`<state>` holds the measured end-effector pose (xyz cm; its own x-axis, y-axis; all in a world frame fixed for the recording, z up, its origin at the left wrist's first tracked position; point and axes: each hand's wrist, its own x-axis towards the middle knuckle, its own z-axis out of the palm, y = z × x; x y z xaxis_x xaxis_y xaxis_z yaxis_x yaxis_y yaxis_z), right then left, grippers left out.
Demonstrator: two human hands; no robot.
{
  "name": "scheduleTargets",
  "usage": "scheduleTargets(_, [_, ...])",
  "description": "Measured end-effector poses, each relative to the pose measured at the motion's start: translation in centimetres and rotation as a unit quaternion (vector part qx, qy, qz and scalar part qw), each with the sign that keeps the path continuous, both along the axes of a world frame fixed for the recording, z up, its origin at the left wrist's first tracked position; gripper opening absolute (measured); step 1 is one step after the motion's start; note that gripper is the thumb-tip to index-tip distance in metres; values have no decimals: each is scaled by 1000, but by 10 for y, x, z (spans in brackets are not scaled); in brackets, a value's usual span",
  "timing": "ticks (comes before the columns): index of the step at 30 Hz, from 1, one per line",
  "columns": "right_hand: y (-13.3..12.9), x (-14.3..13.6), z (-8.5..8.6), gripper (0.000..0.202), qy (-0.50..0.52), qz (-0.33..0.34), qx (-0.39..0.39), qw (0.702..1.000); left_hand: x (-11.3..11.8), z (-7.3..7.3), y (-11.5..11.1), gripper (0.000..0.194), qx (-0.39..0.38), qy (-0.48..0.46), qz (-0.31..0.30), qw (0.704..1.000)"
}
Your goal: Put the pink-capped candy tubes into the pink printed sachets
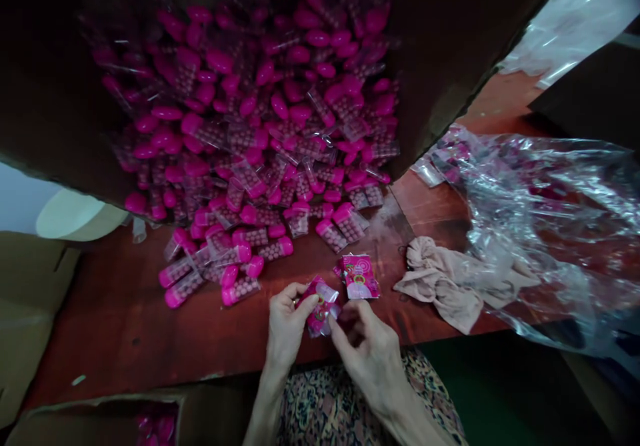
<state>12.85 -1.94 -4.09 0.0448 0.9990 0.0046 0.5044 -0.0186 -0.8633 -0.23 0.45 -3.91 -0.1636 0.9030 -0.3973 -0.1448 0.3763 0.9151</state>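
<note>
My left hand pinches a pink printed packet with clear plastic on it, thumb on top. At the packet's lower right edge, the thumb and fingers of my right hand close on it too; its curled fingertips are partly hidden. Just beyond my right hand lies a small stack of similar pink printed packets on the red-brown table. Ahead of my hands are small clear containers with pink caps, filled with little round beads or candies, such as one loose container.
A large dark cardboard box on its side spills a heap of pink-capped containers. To the right lie a beige cloth and crumpled clear plastic. A pale round bowl stands left. Below the table edge is an open carton with pink items.
</note>
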Motion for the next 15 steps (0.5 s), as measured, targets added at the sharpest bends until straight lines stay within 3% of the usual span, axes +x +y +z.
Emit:
scheduleTargets(3, [1,11,9,10,-75,24,109,991,-3,6,2,5,4,8,-11,1000])
scheduleTargets(6, [14,16,19,18,-67,41,168,983,-10,18,3,4,40,37,-45,998])
scheduleTargets(11, [36,8,27,13,16,138,159,977,-14,35,5,10,112,103,-133,979])
scheduleTargets(15, [34,3,24,27,18,118,134,984,-13,39,10,21,106,126,-190,968])
